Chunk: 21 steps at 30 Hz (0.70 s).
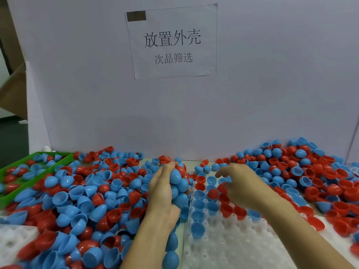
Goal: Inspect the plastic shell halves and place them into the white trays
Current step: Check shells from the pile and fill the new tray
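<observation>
the job looks early on. the white tray (223,247) in front of the person has shells seated only in its far rows: blue and red halves sit in the cups nearest the back wall, while the near rows of cups show bare white plastic. a second white tray (11,239) at the near left edge is mostly buried under loose shells, and none looks seated in the part that shows.

the left hand (163,193) holds a clump of blue shells (179,184), with a red one at the top, its fingers curled round the bunch just beside the left edge of the front tray. the right hand (239,185) hovers over the filled rows with its fingers bent and slightly apart; it seems to be setting a red shell (221,188) into a cup, though motion blur makes it hard to tell whether the fingertips pinch it or only touch it.

what is left is most of the work: a big pile of shells (87,200) covers the table on the left and another pile (310,171) lies on the right. a green bin (11,199) at the far left holds some shells too, possibly the rejects. a paper sign (172,41) hangs on the wall behind.
</observation>
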Tool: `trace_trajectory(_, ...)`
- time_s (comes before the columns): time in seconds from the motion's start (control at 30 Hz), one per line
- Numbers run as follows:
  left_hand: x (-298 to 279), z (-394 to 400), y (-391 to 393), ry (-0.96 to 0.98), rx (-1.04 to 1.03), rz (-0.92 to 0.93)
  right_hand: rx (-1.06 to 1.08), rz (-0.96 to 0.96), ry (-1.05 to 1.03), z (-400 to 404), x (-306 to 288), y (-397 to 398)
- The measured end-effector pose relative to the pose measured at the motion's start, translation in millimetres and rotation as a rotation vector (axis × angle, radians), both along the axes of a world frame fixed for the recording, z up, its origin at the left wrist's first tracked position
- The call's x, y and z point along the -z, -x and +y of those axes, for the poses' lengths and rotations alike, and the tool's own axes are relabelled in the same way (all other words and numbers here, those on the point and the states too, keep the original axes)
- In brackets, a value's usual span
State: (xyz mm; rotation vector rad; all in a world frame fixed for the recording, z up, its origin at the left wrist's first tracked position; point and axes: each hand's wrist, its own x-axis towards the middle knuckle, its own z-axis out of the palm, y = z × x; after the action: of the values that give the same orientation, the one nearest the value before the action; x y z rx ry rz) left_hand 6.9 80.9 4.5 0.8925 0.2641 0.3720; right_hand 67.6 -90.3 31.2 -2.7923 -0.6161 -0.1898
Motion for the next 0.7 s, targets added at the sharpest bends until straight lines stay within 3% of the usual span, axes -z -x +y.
trace_trajectory(0.17,1,1,0,0.012,0.019,-0.006,-0.064,0.046,0.185,5,-4,-24)
trace_trajectory(0.3,2,3,-3,0.018,0.018,-0.010,-0.115,0.098,0.151,2,-19,-27)
trace_trajectory(0.47,4,-7,-3,-0.036,0.024,-0.010,-0.088,0.067,-0.248,-16,-31,-7)
trace_trajectory(0.7,1,-42,-2,-0.210,0.048,0.024,0.048,-0.024,-0.879,-16,7,35)
